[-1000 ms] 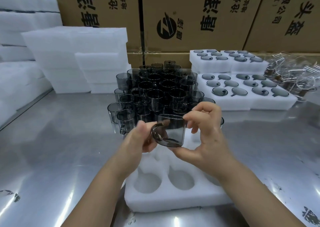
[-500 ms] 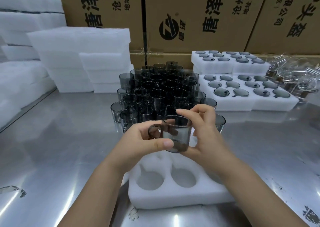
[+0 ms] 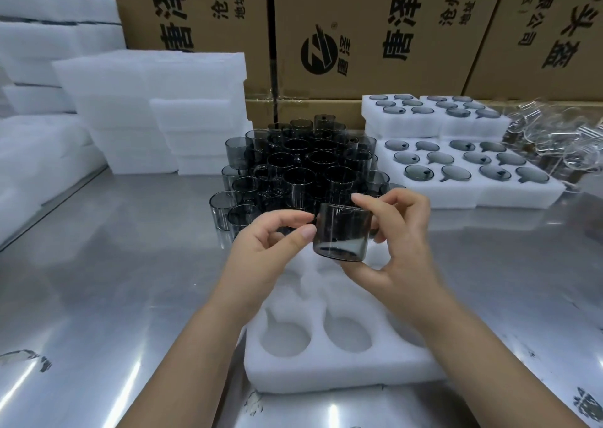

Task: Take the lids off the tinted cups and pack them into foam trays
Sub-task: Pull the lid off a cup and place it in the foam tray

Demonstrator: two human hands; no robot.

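We had one tinted cup [image 3: 342,232] up in the air over the far end of the empty foam tray [image 3: 326,373], sitting roughly upright. Our right hand [image 3: 401,245] was wrapped round it, thumb under the base and a fingertip up on the rim. Our left hand [image 3: 270,251] was right at the cup's left side, fingers curled and thumb tip against the wall, but honestly we couldn't tell if it was pinching anything. Just behind that stood the big bunch of tinted cups [image 3: 300,170] on the steel table [image 3: 114,280]. Off to the right were the filled foam trays [image 3: 489,201], with a heap of clear pieces [image 3: 554,137] past them. Plain foam stacks [image 3: 146,108] sat on the left, cardboard boxes [image 3: 359,29] along the back.
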